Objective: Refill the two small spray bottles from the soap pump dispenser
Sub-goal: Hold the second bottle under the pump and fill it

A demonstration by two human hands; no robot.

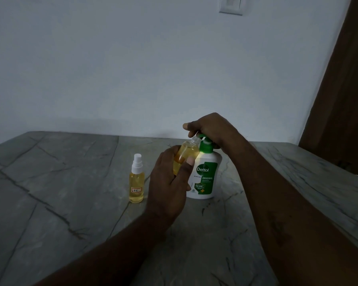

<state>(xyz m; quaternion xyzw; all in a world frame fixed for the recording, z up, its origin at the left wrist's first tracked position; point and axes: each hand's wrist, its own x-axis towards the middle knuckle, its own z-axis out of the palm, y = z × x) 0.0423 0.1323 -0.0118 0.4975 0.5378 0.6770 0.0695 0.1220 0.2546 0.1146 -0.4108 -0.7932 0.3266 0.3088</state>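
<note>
Beneath green pump head (202, 137), uncapped spray bottle (188, 151) tilted, gripped by left fingers (186, 169)

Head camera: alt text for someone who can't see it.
A left hand tilts an uncapped clear bottle of yellow liquid to the green spout of a white soap pump dispenser, gripped by the right hand. A white-capped spray bottle stands on a grey marble table.

Grey stone table (50, 203) before me, crossed by dark veins and straight seams, reaching to the far wall. Pale, plain wall (132, 69) behind it. White switch plate (231, 5) high on the wall, right of centre, cut by the frame's top. Brown wooden panel (343, 89) at far right, its edge slanting.
</note>
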